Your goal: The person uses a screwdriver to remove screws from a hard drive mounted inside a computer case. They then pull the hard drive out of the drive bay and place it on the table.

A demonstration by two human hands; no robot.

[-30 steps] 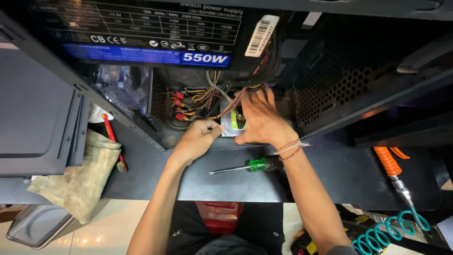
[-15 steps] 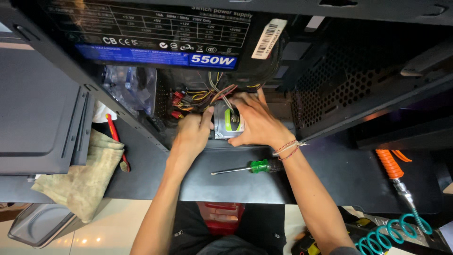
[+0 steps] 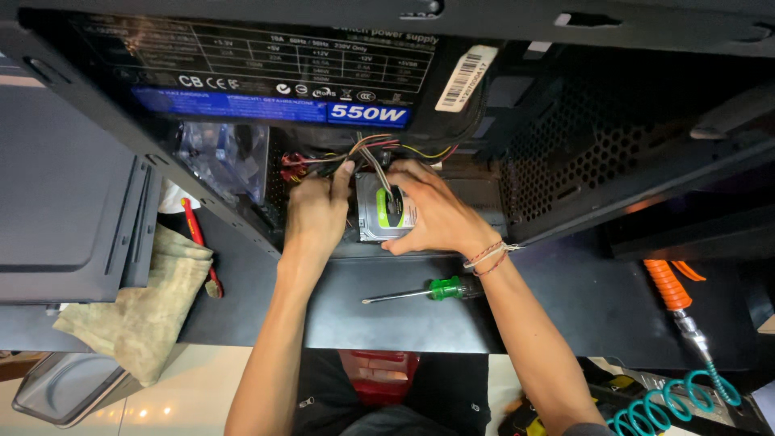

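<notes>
Inside the open black computer case (image 3: 565, 161), both hands work at a small silver hard drive (image 3: 386, 216). The drive sits low in the case, just under the big black power supply (image 3: 266, 81) with its blue strip. It has a green and white label on top.

The right hand (image 3: 436, 214) lies over the right side of the drive. Its fingers (image 3: 404, 171) curl around the top edge, and the thumb presses at the bottom edge near the front of the case, so this hand grips the drive. The left hand (image 3: 316, 214) is just beside the drive on its left side. Its fingers (image 3: 345, 171) reach up to the bunch of coloured wires (image 3: 379, 149) that hang from the power supply. They look bent around the wires or a plug, but the tips are partly hidden, so it is hard to tell just what they pinch.

On the dark bench (image 3: 387, 315) in front of the case lies a screwdriver (image 3: 424, 291) with a green handle, near the right wrist but not touching it. To the left, a tan cloth (image 3: 145, 315) hangs over the bench edge, with a red-handled tool (image 3: 198, 242) next to it. Far to the right lies an orange air tool (image 3: 668, 287) joined to a curly teal hose (image 3: 670, 400).
</notes>
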